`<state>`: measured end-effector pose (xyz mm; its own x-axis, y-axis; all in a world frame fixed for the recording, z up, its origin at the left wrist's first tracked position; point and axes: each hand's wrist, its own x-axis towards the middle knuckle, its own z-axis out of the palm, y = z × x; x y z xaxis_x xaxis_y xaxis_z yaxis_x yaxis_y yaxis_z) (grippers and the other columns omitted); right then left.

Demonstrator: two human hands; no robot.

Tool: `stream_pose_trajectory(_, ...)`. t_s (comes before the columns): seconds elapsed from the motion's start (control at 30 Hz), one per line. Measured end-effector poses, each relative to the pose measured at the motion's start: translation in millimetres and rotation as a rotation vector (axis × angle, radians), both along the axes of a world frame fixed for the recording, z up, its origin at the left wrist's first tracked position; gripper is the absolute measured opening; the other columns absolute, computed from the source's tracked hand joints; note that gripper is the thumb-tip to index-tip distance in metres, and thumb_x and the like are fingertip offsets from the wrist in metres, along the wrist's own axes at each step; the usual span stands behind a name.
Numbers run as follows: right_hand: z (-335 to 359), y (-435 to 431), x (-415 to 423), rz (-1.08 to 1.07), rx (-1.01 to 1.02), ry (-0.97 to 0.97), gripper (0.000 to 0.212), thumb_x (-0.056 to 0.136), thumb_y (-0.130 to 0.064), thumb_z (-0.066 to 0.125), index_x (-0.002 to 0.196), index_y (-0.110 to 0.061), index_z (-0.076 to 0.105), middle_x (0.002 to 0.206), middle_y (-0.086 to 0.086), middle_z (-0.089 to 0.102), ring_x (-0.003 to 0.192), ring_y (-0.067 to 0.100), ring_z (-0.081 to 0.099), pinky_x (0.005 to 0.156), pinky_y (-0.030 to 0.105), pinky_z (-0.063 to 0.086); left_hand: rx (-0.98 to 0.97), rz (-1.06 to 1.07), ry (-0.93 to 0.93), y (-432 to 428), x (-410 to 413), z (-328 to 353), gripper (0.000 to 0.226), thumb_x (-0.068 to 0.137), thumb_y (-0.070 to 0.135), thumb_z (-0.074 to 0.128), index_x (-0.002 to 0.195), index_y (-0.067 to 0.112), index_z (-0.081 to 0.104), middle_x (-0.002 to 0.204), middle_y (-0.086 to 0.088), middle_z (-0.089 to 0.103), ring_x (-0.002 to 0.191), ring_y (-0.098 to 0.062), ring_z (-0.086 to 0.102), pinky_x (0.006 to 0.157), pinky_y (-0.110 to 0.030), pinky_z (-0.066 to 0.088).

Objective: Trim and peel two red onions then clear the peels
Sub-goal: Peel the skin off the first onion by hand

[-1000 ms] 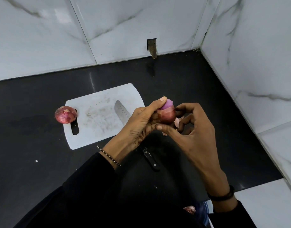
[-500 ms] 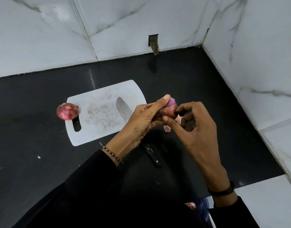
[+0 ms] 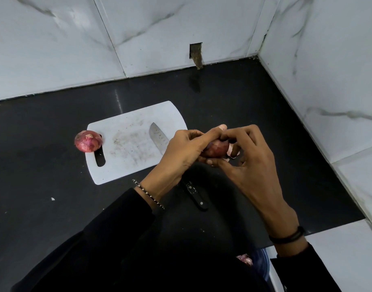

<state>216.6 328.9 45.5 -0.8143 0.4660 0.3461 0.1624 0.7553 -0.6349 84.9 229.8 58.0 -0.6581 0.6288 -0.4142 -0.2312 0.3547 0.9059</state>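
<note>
Both of my hands hold one red onion point(image 3: 215, 149) above the black counter, right of the cutting board. My left hand point(image 3: 185, 152) grips it from the left, with the thumb laid over its top. From the right, my right hand point(image 3: 250, 163) has its fingers curled round the onion, thumb beneath. Loose pink peel pieces point(image 3: 231, 151) show between my right fingers; whether they are held or lie on the counter I cannot tell. The second red onion point(image 3: 87, 141), still in its skin, sits at the left edge of the white cutting board point(image 3: 126, 163).
A knife lies with its blade point(image 3: 158, 139) on the board and its black handle point(image 3: 194, 193) on the counter under my left wrist. Marble walls close the back and right. A blue container with peel point(image 3: 253, 262) shows at the bottom right.
The onion has turned in my hands: its bare purple top no longer shows and skin faces up. My right fingers have moved over its top.
</note>
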Motion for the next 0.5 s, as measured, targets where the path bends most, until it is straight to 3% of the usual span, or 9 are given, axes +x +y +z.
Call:
stream_pose_trajectory(0.17, -0.9, -0.2, 0.8, 0.024, -0.015, -0.066, 0.048, 0.072, -0.042, 0.081, 0.111, -0.026, 0.056, 0.112, -0.010, 0.043, 0.092, 0.004, 0.049, 0.069, 0.011, 0.042, -0.065, 0.006, 0.062, -2.5, 2.2, 0.4, 0.058, 0.074, 0.065, 0.075, 0.086, 0.008, 0.074, 0.078, -0.008, 0.074, 0.069, -0.021, 0.076, 0.076, -0.039, 0.063)
stream_pose_trajectory(0.33, -4.2, -2.1, 1.9, 0.044, -0.047, -0.077, 0.039, 0.076, -0.043, 0.077, 0.104, -0.025, 0.057, 0.108, -0.011, 0.043, 0.087, -0.001, 0.048, 0.065, 0.011, 0.040, -0.071, 0.019, 0.041, -4.9, 2.0, 0.7, 0.059, 0.075, 0.060, 0.077, 0.082, 0.002, 0.076, 0.077, -0.014, 0.075, 0.060, -0.020, 0.073, 0.062, -0.028, 0.059)
stream_pose_trajectory(0.5, -11.0, -5.4, 4.6, -0.011, -0.031, -0.038, 0.042, 0.077, -0.045, 0.079, 0.102, -0.019, 0.058, 0.106, -0.006, 0.049, 0.076, 0.005, 0.050, 0.062, 0.018, 0.045, -0.080, -0.010, 0.003, -4.4, -1.6, 3.4, 0.059, 0.075, 0.060, 0.078, 0.085, 0.002, 0.077, 0.074, -0.017, 0.074, 0.060, -0.025, 0.074, 0.067, -0.030, 0.062)
